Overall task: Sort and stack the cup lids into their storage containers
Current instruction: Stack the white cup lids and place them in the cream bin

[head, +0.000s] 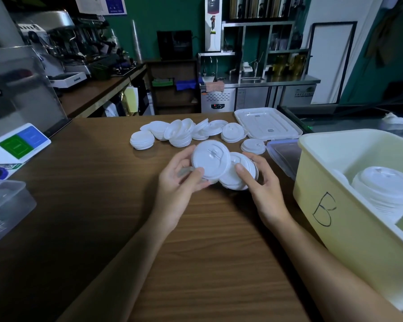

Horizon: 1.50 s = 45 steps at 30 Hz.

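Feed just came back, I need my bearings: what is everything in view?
wooden counter: one, brown, foreground
loose plastic cup lids: several small piles, white, far middle of counter
held plastic cup lids: two small stacks, white, raised over mid-counter
plastic bin marked B: one, pale yellow, right edge
stacked lids in the bin: one stack, white, inside it
flat rectangular plastic cover: one, white, far right of counter
blue-rimmed plastic cover: one, clear, beside the bin
plastic box: one, clear, left edge
slanted sign stand: one, green and blue on white, left
espresso machine: one, silver, back left bench
left hand: grips one held stack
right hand: grips the other
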Available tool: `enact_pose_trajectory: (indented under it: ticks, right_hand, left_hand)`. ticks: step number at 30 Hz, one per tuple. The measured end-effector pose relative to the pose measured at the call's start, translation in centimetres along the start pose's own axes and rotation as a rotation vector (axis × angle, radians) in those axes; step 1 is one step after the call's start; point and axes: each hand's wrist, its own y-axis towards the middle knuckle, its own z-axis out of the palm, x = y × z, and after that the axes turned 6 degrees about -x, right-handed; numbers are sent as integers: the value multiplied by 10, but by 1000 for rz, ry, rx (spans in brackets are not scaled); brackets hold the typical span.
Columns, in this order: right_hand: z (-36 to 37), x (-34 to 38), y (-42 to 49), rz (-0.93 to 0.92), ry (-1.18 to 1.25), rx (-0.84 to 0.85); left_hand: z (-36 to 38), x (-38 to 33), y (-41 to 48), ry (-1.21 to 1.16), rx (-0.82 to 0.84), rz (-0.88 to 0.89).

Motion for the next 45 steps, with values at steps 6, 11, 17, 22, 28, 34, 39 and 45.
enact_pose_trajectory:
  ticks: [6, 11, 17, 22, 28, 34, 39, 45]
  right_hand:
    - [3, 3, -2, 30, 22, 68]
    - [2, 4, -2, 22, 8, 110]
    - [1, 5, -3, 14, 23, 119]
    - [-1, 2, -2, 7, -4, 144]
    - [-3, -1, 0, -37, -26, 55]
    - [-3, -4, 2, -18, -17, 16]
    - [-3, -3, 3, -4, -17, 7]
    - [-3, -3, 2, -5, -24, 17]
  left_hand:
    - [8, 18, -4, 234, -30, 6]
    - [12, 20, -8, 268, 0, 2]
    - [8, 23, -11, 415, -4, 55]
    - [9, 22, -12, 483, -2, 105]
    - [-10, 21, 2, 843, -10, 476]
    - [-27, 35, 14, 1044, 140, 524]
    - [-27, 27, 14, 1041, 15, 490]
    - [-24, 25, 15, 981, -72, 369]
